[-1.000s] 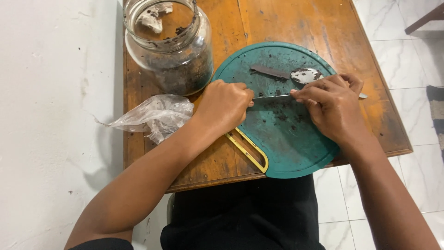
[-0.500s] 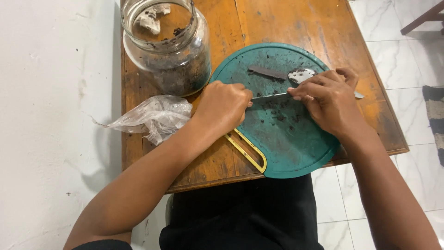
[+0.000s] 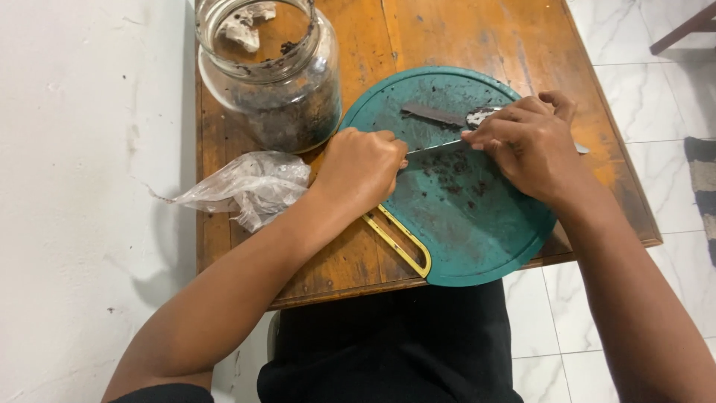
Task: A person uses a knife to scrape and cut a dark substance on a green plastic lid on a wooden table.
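Two hands at a knife on a teal cutting board, wooden desk.

Item: knife [image 3: 436,146], thin metal blade, lying across the upper part of the teal cutting board [image 3: 462,216]; left hand [image 3: 363,169] clenched around its handle end, right hand [image 3: 531,145] pressed over the blade with fingers curled down, the tip showing just past it. Board: round, teal, yellow-edged handle slot at its near left, dark crumbs scattered on its face; a flat dark strip [image 3: 434,114] and a small grey-white piece [image 3: 477,117] lie just above the blade. Desk [image 3: 462,37]: worn orange-brown wood. Glass jar [image 3: 268,75], open, dark matter inside, stands left of the board, close to its rim. Crumpled clear plastic bag [image 3: 242,186] lies near the left hand.
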